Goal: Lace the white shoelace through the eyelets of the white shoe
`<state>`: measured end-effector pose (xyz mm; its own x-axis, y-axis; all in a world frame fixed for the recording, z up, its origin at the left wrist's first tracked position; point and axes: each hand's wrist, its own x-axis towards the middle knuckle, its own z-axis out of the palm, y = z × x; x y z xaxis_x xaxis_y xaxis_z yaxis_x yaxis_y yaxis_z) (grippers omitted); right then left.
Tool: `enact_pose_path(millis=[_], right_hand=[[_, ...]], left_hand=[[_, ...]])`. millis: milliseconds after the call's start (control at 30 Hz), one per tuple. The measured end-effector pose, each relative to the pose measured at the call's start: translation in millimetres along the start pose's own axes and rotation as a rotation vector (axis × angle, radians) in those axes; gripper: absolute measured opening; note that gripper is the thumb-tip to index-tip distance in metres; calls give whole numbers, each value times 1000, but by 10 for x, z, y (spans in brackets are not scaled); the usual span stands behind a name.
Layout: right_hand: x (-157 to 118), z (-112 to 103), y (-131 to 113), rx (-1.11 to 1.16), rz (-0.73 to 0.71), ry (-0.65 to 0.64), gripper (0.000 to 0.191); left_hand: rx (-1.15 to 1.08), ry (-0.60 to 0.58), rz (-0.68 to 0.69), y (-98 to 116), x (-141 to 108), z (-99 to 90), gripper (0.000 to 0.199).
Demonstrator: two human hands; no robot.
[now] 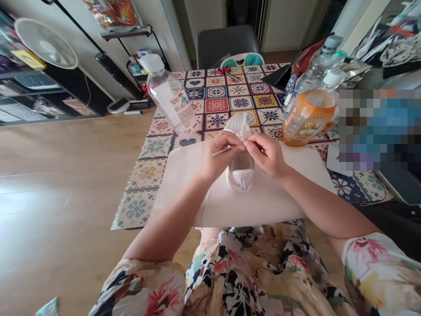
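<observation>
Left hand (pixel 213 159): In the head view, thumb and forefinger close in a narrow pinch at the gathered neck of a thin white film (pixel 239 124), a slim white strip (pixel 222 151) jutting from the same grip.
Right hand (pixel 270 157): Fingertips meet the left's at the neck, pinched narrow on the film; the two-sided hold appears to keep the gathers tight, though the fingers hide the exact contact.
White film: It puffs up beyond the fingertips, leaving its loose end out of their way.
Clear-and-white container (pixel 242 179): It sits just below the joined hands, centered before the person, likely for an even reach from both sides; whether it touches the film is unclear.
White sheet (pixel 184 177): Spread beneath the work, it seems to shield the patterned tablecloth (pixel 215 105).
Bottles: A clear bottle with a white cap (pixel 171 103) stands beyond the left hand and an orange-labeled bottle (pixel 305 117) beyond the right, both outside the working space.
Red-handled scissors (pixel 226 71): They lie near the far edge, well apart from the hands.
</observation>
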<state>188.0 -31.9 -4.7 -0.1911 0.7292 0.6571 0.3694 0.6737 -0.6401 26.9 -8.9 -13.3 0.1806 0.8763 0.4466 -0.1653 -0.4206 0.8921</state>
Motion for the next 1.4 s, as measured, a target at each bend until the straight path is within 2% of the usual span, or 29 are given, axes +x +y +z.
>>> enact_pose_path(millis=[167,333,400,467,533,667,767,867,967,1067,1233,1333,1400], right_hand=[[2,-31,-49,47,82,-5,26],[25,-62,-8,207,275,-26,36],[35,-72,3,247,307,-25,41],[40,-81,-8,271,307,-16,41],[37,-88,-33,298,292,-1,37],[20,-85,-50,362,285,17,29],[6,-81,-24,377,285,10,22],[5,-90,-21,316,229,-70,10],[20,-101,-32,230,160,-148,13],[40,-106,-6,223,138,-207,13],[56,-114,87,376,313,-288,9],[56,-107,89,462,387,-295,21],[46,-93,67,480,374,-258,28]], left_hand=[[-31,-45,-65,21,-44,12,30],[1,-226,0,86,-94,-21,22],[84,-249,73,102,-95,-38,16],[166,-245,162,110,-90,-53,11],[207,-234,189,113,-91,-62,10],[183,-185,64,124,-120,-36,11],[166,-151,52,144,-127,-4,11],[189,-83,96,155,-109,0,9],[204,-29,133,150,-91,-18,7],[198,-45,162,140,-85,-26,4],[164,-29,118,129,-76,-22,8],[107,5,42,129,-70,-23,16],[57,9,2,129,-71,-18,21]])
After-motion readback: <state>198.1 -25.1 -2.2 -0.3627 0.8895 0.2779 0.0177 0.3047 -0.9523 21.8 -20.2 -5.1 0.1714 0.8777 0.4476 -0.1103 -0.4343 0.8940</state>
